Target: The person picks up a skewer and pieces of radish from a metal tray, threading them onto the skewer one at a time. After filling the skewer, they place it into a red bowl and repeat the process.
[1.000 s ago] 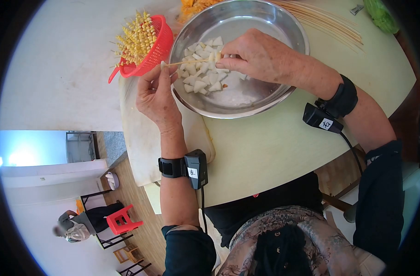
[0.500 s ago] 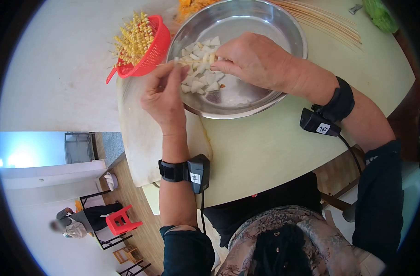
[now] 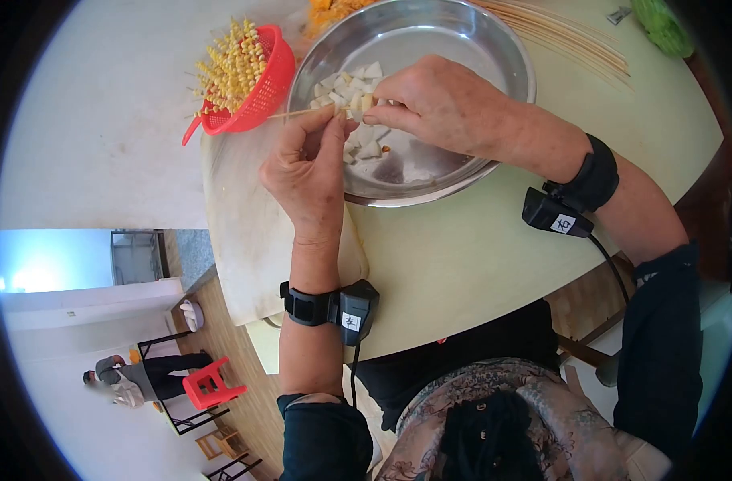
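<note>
Over the metal basin (image 3: 430, 199), a thin wooden skewer (image 3: 289, 115) runs between my two hands, its bare end sticking out to the left. My left hand (image 3: 308, 168) is closed around the skewer, thumb and fingertips pinching what looks like a white chunk. My right hand (image 3: 442, 104) is closed at the other end of the skewer. Pale yellow and white pieces (image 3: 364, 103) are threaded on the skewer just by the right fingertips. Cut white chunks (image 3: 369, 150) lie in the basin, partly hidden by the left hand.
A red colander (image 3: 279, 78) holding several loaded skewers (image 3: 234, 68) stands at the left. Loose bare skewers (image 3: 570, 36) lie at the back right, near a green bag (image 3: 663, 28). A white board (image 3: 250, 216) lies left. Another person (image 3: 153, 378) stands away by a red stool (image 3: 210, 383).
My left hand has slid right along the skewer, towards my right hand, taking the white chunk from the tip; the bare end now shows behind it. My right hand has hardly moved.
</note>
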